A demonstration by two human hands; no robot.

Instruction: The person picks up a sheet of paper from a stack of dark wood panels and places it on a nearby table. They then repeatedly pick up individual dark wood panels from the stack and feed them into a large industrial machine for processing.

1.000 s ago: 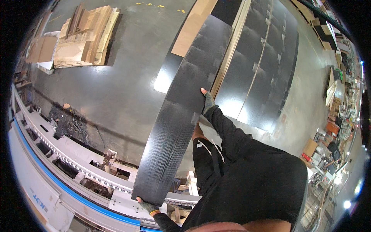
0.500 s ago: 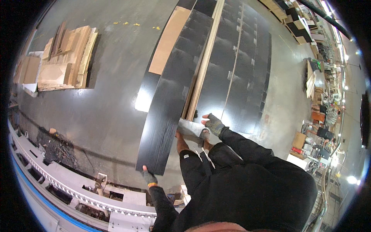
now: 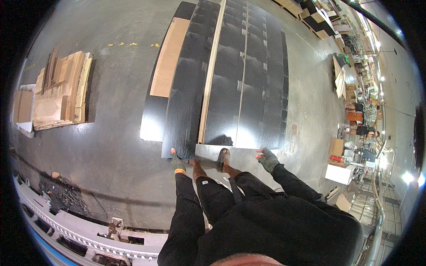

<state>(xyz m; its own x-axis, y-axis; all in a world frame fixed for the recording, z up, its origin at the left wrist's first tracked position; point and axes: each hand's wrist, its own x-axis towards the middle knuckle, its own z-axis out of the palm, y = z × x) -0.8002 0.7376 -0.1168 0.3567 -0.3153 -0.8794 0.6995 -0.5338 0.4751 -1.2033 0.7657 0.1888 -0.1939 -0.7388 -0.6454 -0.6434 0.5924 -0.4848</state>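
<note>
My left hand [image 3: 178,164], in a grey fingerless glove with a yellow band at the wrist, grips the near end of a long black wood-grained board [image 3: 184,119]. Its thumb lies on top, and its other fingers are partly hidden beneath. The board lies lengthwise along the left part of a low stack of black boards [image 3: 222,106], beside a pale board edge. My right hand [image 3: 268,160], gloved the same way, is held just off the stack's near right edge, fingers apart and nothing in them.
A tan panel [image 3: 167,62] lies on the stack's left side. Off to the left, wood offcuts [image 3: 64,91] are piled on the floor. A long machine rail [image 3: 88,232] runs along the lower left. Cartons and a cluttered work area [image 3: 350,117] line the right; my feet are close to the stack.
The black board's near end has moved away from me and in line with the stack, my left hand still on it. My right hand has shifted rightward along the stack's near edge.
</note>
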